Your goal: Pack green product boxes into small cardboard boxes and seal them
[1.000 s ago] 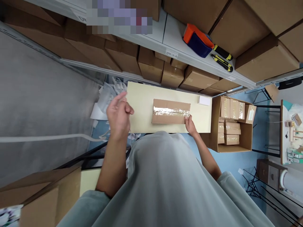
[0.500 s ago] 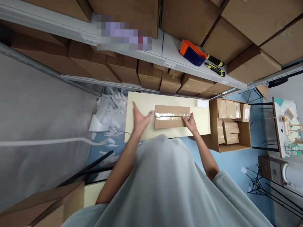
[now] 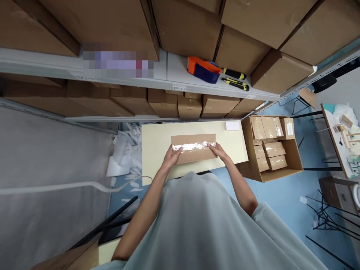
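Observation:
A long, flat cardboard box (image 3: 194, 153) with shiny clear tape along its middle is held between my two hands over the pale yellow table (image 3: 154, 137). My left hand (image 3: 171, 156) grips its left end, thumb on top near the tape. At the right end, my right hand (image 3: 218, 150) grips it the same way, its thumb resting on the tape. The fingers under the box are hidden. Whether the box is lifted or still touches the table, I cannot tell.
A large open carton (image 3: 250, 150) with several taped boxes stands right of the table. A small white box (image 3: 232, 126) lies at the table's back right. On the shelf (image 3: 177, 71) above are an orange-and-blue tape dispenser (image 3: 204, 70) and utility knives (image 3: 235, 84). White scraps (image 3: 123, 153) lie at left.
My left hand has moved in from beside the box and closed on its left end. My right hand keeps its place at the right end. The camera view has shifted.

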A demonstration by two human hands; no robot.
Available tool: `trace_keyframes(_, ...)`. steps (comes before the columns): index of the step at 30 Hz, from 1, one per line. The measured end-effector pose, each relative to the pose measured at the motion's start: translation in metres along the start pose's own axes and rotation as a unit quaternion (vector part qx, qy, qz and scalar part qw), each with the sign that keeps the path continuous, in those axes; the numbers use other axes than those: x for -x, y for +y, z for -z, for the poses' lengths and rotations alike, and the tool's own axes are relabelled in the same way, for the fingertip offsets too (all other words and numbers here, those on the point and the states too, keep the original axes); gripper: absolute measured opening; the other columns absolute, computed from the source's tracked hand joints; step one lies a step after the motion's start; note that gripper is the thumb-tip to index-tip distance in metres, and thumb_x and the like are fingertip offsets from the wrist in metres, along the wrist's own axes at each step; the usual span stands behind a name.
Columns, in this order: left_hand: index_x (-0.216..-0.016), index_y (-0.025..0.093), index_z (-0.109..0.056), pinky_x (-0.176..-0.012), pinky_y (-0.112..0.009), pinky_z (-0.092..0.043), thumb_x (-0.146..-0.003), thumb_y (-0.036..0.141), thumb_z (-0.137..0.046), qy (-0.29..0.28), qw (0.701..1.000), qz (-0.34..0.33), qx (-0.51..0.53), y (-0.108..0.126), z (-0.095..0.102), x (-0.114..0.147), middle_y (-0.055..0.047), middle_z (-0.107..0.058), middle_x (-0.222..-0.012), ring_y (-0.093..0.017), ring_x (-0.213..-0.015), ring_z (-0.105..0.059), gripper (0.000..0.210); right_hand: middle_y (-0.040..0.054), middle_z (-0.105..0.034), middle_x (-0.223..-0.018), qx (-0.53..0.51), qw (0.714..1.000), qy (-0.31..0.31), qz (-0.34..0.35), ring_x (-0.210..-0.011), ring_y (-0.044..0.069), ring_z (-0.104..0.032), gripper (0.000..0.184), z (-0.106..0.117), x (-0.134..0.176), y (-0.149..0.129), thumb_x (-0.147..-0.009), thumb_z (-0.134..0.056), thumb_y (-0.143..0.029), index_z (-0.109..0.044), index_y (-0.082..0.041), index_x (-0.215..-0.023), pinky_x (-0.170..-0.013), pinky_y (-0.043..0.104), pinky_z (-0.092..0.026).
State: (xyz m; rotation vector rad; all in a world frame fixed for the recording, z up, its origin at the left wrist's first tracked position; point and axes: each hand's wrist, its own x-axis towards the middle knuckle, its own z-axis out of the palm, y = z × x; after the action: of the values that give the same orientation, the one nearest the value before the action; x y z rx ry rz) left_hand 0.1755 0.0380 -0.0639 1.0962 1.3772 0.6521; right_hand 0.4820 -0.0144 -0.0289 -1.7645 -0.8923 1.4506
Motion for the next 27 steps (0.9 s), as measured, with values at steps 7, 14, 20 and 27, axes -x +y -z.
trace_keyframes(7,-0.148,0.02,-0.061,-0.123,-0.054,-0.053,-0.069,0.058,-0.093,-0.019,1.0,0.01,0.005,0.008,0.004,0.014,-0.019,-0.069,-0.155,-0.038,-0.143,-0.066,0.094,0.0102,-0.07,-0.159,-0.021,0.996,0.024,0.083,-0.153,0.036,-0.06,0.08,0.023,0.022,0.005,-0.093,-0.072,-0.081,-0.07,-0.025,-0.15,-0.133,0.058,-0.044)
trace_keyframes(14,-0.151,0.022,-0.058,-0.125,-0.051,-0.051,-0.086,0.081,-0.073,-0.011,0.993,0.084,0.077,-0.01,-0.018,0.033,-0.019,-0.068,-0.157,-0.036,-0.152,-0.061,0.089,0.0094,-0.068,-0.162,-0.053,0.997,-0.009,0.063,-0.152,0.035,-0.061,0.085,0.04,0.028,0.038,-0.09,-0.075,-0.075,-0.067,-0.025,-0.158,-0.132,0.054,-0.046)
trace_keyframes(20,-0.153,0.023,-0.059,-0.129,-0.049,-0.048,-0.079,0.065,-0.083,0.003,0.991,0.12,0.057,-0.029,-0.039,0.039,-0.019,-0.066,-0.16,-0.036,-0.152,-0.061,0.089,0.0095,-0.055,-0.174,-0.066,0.995,-0.054,0.046,-0.159,0.034,-0.054,0.1,0.048,0.027,0.079,-0.085,-0.081,-0.066,-0.051,-0.026,-0.171,-0.135,0.054,-0.041)
trace_keyframes(27,-0.151,0.022,-0.062,-0.131,-0.047,-0.045,-0.076,0.069,-0.081,0.008,0.992,0.114,0.056,-0.021,-0.044,0.042,-0.018,-0.067,-0.16,-0.035,-0.154,-0.059,0.091,0.0113,-0.04,-0.183,-0.083,0.988,-0.122,0.054,-0.167,0.034,-0.043,0.111,0.055,0.017,0.093,-0.086,-0.083,-0.072,-0.039,-0.029,-0.178,-0.135,0.055,-0.039)
